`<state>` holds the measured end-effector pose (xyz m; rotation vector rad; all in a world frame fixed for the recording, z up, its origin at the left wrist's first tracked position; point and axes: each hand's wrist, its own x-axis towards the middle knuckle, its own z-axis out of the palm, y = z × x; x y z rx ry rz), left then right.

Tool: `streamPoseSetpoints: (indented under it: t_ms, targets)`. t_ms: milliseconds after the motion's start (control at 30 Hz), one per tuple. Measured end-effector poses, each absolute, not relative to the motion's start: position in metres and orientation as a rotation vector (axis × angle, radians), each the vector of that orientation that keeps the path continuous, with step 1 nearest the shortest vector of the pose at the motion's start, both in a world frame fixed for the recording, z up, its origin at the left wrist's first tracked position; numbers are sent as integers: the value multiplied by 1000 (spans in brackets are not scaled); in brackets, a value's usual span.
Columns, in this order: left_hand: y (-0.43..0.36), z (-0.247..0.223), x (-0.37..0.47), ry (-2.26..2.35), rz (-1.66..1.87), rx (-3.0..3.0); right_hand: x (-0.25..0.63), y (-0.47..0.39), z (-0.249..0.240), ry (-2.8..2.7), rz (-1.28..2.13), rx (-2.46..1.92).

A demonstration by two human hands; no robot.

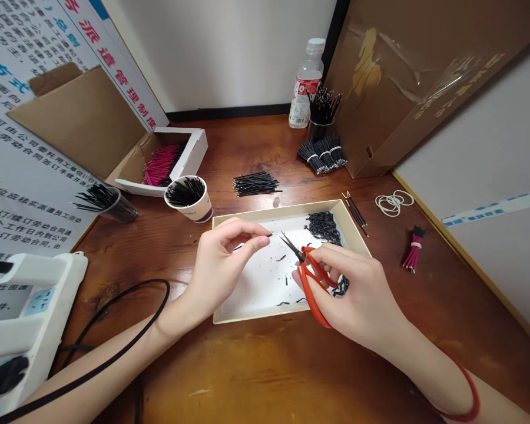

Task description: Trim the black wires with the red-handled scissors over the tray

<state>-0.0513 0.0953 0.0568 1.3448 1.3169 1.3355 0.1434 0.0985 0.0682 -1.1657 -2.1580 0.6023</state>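
Scissors (pixel 298 254) are held in the right hand (pixel 357 288), a dark strand (pixel 270 235) in the left hand (pixel 221 265). Black wires (pixel 256 184) are piled toward the tabletop's (pixel 247 365) back edge.

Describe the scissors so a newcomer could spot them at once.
Find the shallow tray on the table. Over its right side, the right hand grips the scissors, blades toward the left hand. Red handles set them apart from the black scraps.

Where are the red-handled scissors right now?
Head view, just right of center: the red-handled scissors are in the right hand, over the shallow tray, tips toward the left hand.
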Motion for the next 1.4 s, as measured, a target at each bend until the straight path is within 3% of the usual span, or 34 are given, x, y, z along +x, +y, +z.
streamPoseSetpoints:
  t_ms: [1400]
  targets:
    - [94,61,-48,1366,1290,1408,142,100,66,-2147,689,-1183]
